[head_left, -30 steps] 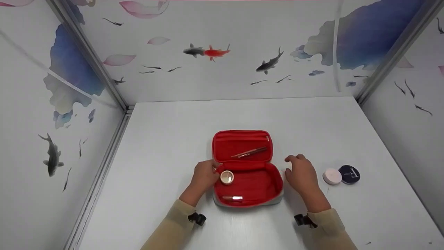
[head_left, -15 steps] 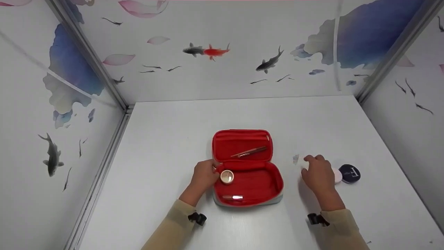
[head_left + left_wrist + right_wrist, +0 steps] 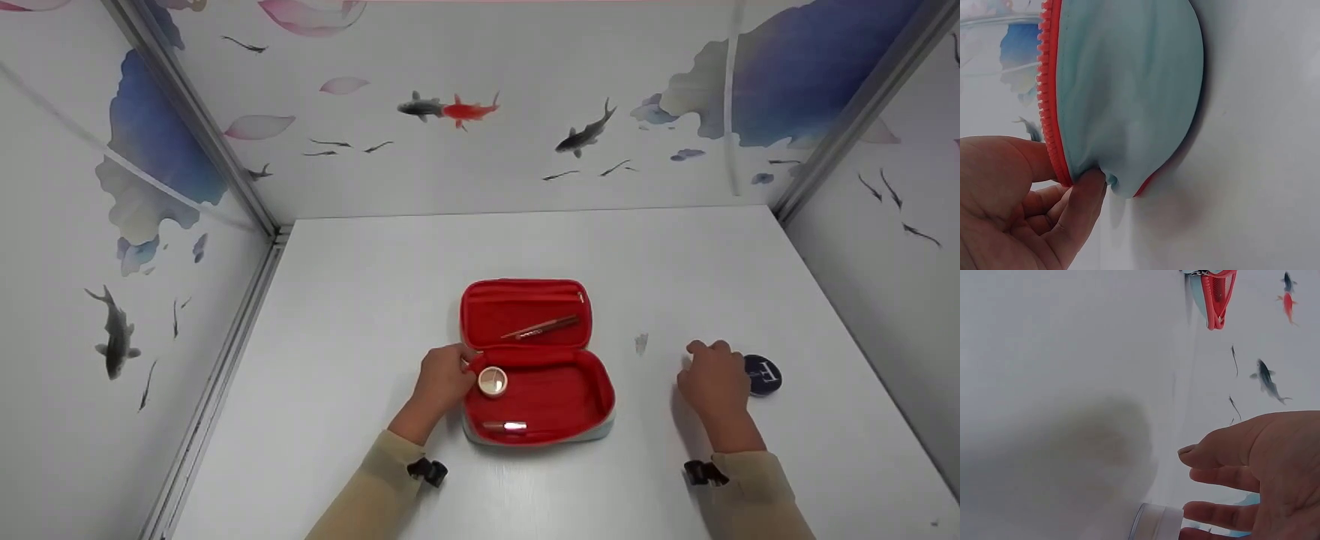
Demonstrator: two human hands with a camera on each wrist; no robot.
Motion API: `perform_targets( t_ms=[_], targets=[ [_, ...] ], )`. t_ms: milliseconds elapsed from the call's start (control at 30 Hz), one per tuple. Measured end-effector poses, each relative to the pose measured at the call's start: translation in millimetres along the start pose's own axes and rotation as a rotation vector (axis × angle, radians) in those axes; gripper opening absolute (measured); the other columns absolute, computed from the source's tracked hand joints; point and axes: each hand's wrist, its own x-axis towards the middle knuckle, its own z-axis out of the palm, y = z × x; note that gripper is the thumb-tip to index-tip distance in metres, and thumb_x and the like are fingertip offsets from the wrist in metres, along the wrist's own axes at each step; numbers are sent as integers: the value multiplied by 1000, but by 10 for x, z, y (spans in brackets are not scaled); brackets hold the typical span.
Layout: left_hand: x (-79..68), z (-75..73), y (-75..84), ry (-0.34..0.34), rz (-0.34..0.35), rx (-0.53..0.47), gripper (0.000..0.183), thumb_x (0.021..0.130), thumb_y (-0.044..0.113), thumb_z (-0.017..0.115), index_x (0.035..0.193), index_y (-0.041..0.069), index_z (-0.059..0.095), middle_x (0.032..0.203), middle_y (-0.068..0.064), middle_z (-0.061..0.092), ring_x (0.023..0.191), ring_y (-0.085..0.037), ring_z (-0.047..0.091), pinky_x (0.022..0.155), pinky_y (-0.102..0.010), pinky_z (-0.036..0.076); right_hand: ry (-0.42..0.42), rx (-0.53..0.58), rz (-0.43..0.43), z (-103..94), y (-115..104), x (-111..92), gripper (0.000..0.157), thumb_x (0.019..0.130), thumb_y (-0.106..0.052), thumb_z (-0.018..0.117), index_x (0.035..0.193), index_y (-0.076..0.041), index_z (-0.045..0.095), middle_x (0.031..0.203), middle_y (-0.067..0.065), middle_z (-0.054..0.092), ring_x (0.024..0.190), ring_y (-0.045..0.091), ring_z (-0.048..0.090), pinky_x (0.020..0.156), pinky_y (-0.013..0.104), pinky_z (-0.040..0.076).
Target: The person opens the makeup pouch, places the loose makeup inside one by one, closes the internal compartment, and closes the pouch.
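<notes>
A cosmetic bag (image 3: 536, 397), red inside and pale blue-green outside, lies unzipped with its lid folded back. My left hand (image 3: 444, 379) pinches the bag's zippered edge at the left; in the left wrist view, thumb and fingers squeeze the blue-green cloth (image 3: 1129, 95) under the red zipper teeth. Inside the bag are a small round compact (image 3: 493, 382) and a short tube (image 3: 505, 426); slim pencils (image 3: 540, 328) lie on the lid. Over at the right, my right hand (image 3: 716, 382) hovers with loosely bent fingers beside a pale round jar (image 3: 1159, 523), which the hand hides from the head view.
A dark navy round case (image 3: 763, 375) with a pale letter lies just right of my right hand. A faint smudge (image 3: 641, 343) marks the white table (image 3: 375, 285) right of the bag. Printed panels wall the table at the back and both sides.
My right hand has moved rightward from beside the bag to the pale jar, covering it in the head view. My left hand and the bag have stayed in place.
</notes>
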Motion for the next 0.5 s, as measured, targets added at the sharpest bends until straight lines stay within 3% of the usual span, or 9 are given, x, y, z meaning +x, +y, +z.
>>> perform_targets(
  t_ms=[500],
  targets=[
    [-6,2,7,-6,-15,2,17,94,3,68,108,9,76,90,-2,70,74,-17,57,60,-28,48,-130,-76,21,-123,27,-15,48,93,-4,62,139,9,57,125,43,54,111,62,55,82,64,56]
  ],
)
